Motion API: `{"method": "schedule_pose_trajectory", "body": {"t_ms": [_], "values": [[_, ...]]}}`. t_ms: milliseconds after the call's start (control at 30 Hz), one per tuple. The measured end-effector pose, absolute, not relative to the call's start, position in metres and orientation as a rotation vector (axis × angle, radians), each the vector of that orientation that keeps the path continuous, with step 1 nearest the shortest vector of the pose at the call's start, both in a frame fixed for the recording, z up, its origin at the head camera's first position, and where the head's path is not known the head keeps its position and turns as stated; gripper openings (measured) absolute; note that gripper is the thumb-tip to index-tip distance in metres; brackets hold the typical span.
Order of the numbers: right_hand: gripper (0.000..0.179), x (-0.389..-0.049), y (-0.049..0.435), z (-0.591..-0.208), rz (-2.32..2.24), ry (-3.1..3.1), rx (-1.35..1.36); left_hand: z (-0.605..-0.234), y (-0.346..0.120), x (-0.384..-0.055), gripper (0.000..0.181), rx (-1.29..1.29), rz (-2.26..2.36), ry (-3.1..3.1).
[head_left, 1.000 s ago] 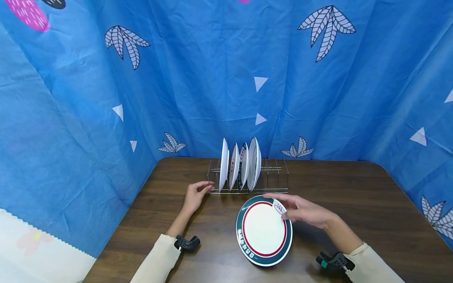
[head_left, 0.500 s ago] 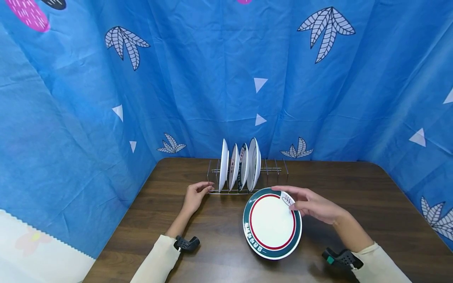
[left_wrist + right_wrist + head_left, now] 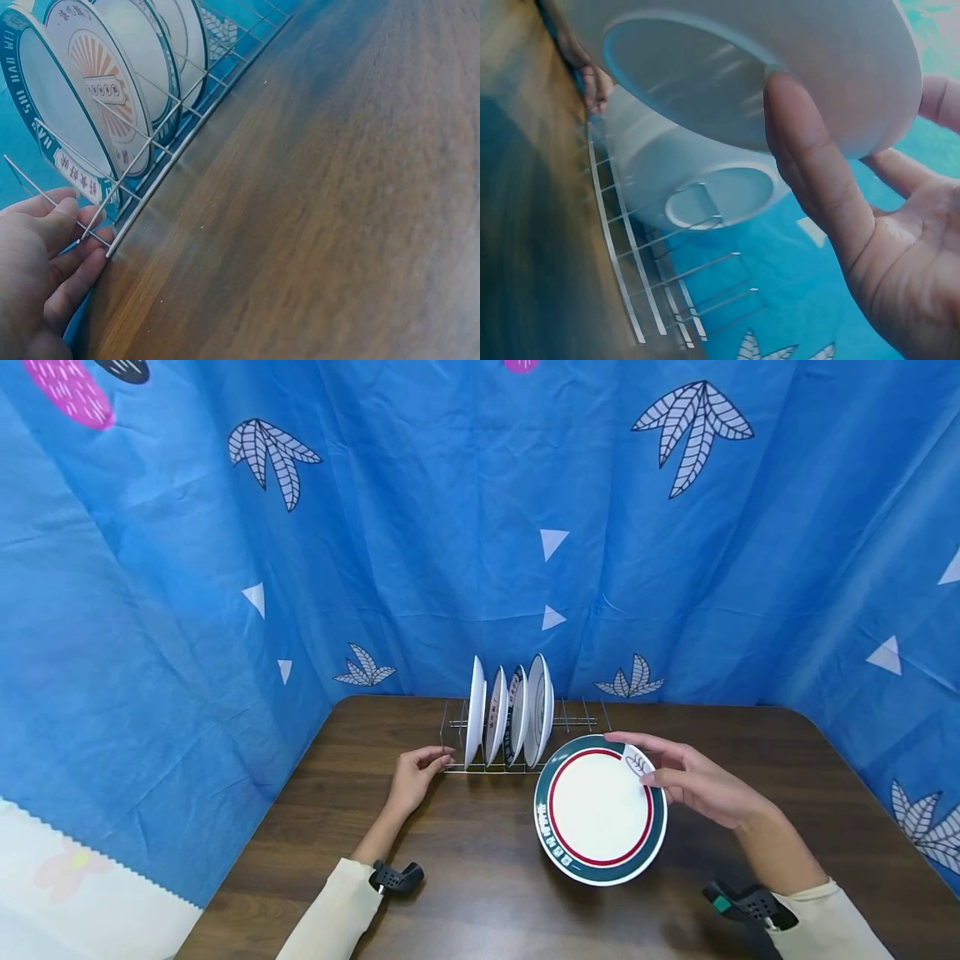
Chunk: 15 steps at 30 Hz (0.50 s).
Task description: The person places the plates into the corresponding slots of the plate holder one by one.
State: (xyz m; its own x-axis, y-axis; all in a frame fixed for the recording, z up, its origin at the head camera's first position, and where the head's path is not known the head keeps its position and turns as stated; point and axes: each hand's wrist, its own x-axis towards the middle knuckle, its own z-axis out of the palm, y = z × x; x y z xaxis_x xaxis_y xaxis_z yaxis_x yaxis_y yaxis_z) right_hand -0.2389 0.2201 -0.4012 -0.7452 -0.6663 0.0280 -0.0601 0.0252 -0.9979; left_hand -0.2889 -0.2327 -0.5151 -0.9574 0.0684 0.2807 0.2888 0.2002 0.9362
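Observation:
My right hand [image 3: 693,781] grips the upper right rim of a round plate [image 3: 600,810], white with a dark green border and a red ring. The plate is raised off the table and tilted, with its shadow below. Its bare white underside fills the top of the right wrist view. With thumb and fingers, my left hand [image 3: 412,779] pinches the left end of a wire dish rack [image 3: 171,156]. Several plates stand on edge in the rack, among them a white plate [image 3: 474,714] at the left and a wider dish [image 3: 537,710] at the right.
The rack stands on a dark wooden table [image 3: 465,860], with bare wire slots to the right of the standing plates. Blue patterned cloth [image 3: 450,527] hangs behind and along both sides of the table.
My right hand has lifted the plate and carried it right and farther from me, in front of the rack's right part. My left hand stays on the rack's end.

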Motion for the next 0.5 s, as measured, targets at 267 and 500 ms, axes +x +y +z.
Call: {"method": "schedule_pose_trajectory", "body": {"t_ms": [267,500], "values": [[0.053,-0.233,0.234,-0.382,-1.837,1.885,-0.707,-0.534,-0.237,-0.299,0.017,-0.297,-1.833,-2.256],[0.054,-0.229,0.244,-0.368,-1.891,1.937,-0.712,-0.534,-0.235,-0.3,0.015,-0.312,-1.824,-2.245]]}}
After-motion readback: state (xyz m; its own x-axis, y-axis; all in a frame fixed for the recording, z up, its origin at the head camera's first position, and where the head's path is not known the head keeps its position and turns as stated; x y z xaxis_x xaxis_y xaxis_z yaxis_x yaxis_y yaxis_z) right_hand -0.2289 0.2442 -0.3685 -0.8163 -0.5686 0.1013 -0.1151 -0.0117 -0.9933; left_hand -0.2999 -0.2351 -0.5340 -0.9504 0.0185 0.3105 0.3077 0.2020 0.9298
